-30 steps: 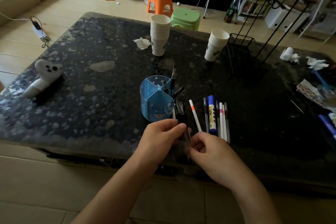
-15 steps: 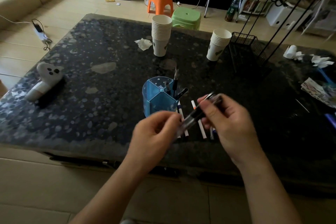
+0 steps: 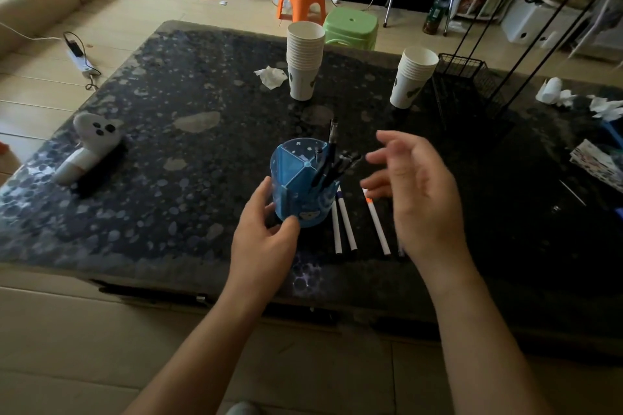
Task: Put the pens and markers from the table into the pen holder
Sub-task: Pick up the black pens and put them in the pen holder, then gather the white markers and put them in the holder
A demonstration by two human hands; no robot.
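Observation:
A round blue pen holder (image 3: 296, 194) with dividers stands near the front of the dark speckled table (image 3: 168, 152). Several dark pens (image 3: 332, 165) lean out of its right compartment. My left hand (image 3: 264, 236) cups the holder's front left side, fingers on its wall. Just right of the holder my right hand (image 3: 411, 189) hovers with its fingers spread and nothing in them. Two white pens (image 3: 342, 224) and a white pen with an orange band (image 3: 376, 224) lie on the table between my hands. More pens are hidden under my right hand.
Two stacks of paper cups (image 3: 304, 59) (image 3: 413, 77) stand behind the holder. A black wire rack (image 3: 468, 87) is at the back right, crumpled tissue (image 3: 271, 76) near the cups, a white ghost-shaped brush (image 3: 89, 145) at the left, and paper clutter (image 3: 596, 162) at the right edge.
Both hands held a dark pen above the table; that pen now stands in the holder. My right hand has let go and opened. My left hand dropped onto the holder's side.

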